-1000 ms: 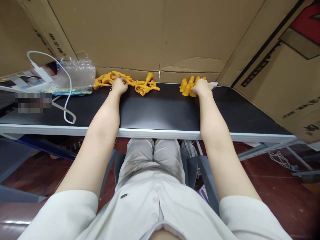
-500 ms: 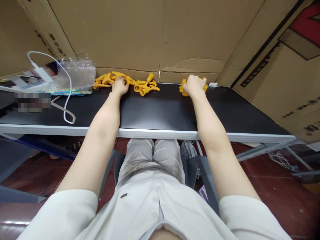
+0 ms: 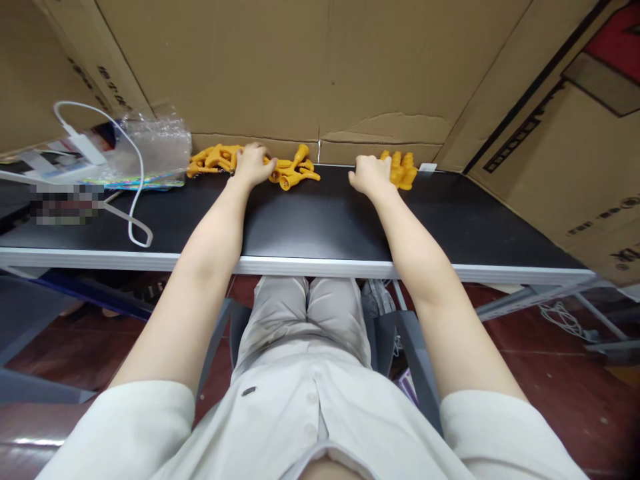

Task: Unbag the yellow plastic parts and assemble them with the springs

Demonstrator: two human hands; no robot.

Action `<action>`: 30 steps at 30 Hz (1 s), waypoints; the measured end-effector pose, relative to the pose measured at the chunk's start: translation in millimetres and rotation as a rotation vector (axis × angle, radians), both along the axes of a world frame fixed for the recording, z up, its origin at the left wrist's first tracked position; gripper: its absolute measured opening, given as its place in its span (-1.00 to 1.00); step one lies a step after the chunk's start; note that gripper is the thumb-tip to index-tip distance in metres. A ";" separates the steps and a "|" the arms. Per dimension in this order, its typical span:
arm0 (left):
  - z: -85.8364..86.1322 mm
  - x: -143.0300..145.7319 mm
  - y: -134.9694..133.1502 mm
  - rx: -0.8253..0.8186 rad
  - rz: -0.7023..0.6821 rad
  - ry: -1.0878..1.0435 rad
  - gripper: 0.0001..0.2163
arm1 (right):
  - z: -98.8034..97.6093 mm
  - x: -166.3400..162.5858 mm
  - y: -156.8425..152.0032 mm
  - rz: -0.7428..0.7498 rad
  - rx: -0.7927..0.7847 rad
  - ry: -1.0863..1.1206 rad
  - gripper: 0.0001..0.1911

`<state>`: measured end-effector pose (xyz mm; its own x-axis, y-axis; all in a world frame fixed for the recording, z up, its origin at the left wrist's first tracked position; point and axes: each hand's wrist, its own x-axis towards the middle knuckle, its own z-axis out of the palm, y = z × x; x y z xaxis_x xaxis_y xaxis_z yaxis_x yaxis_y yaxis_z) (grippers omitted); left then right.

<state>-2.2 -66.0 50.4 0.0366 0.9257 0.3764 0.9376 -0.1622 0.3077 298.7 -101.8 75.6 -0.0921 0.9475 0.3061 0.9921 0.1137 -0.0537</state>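
Observation:
At the back of the black tabletop, my left hand lies over a row of yellow plastic pieces, thumb spread away from its fingers. Left of it is a tangled heap of curved yellow pieces. To its right lies a branching yellow piece with round, cup-like ends. My right hand is beside a group of lumpy yellow pieces. Its thumb points left, apart from the bent fingers, whose tips are hidden; nothing shows in it. Whether this hand touches the group is unclear.
Cardboard walls close off the back and right of the black table. A clear plastic bag and a white cable lie at the left. A small white tag is near the right group. The metal edge runs along the front.
My right hand has slid left off the right-hand yellow group, uncovering more of it. My left hand has shifted right along the row, its thumb now spread toward the branching piece.

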 end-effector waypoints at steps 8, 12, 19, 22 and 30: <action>1.2 48.0 -6.3 -0.126 -0.167 0.311 -0.60 | -6.5 -1.4 5.9 0.095 -0.011 0.059 -0.64; 4.1 56.2 -12.9 0.016 -0.171 0.261 -0.59 | -14.8 -8.4 10.0 0.197 -0.032 0.207 -0.71; 12.7 84.2 -30.9 0.185 -0.229 0.147 -0.66 | -26.9 -24.9 27.9 0.437 -0.056 0.779 -0.30; 12.0 95.9 -39.5 0.209 -0.279 0.145 -0.63 | -29.6 -28.3 30.7 0.489 -0.062 0.972 -0.29; 2.6 93.1 -28.3 0.243 -0.532 0.150 -0.72 | -31.3 -23.0 33.9 0.483 -0.097 1.144 -0.56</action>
<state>90.9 -94.4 53.0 0.5403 0.6540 0.5295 0.7389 -0.6698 0.0734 275.6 -67.9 44.2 -0.1642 0.9141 0.3708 0.2285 0.4010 -0.8871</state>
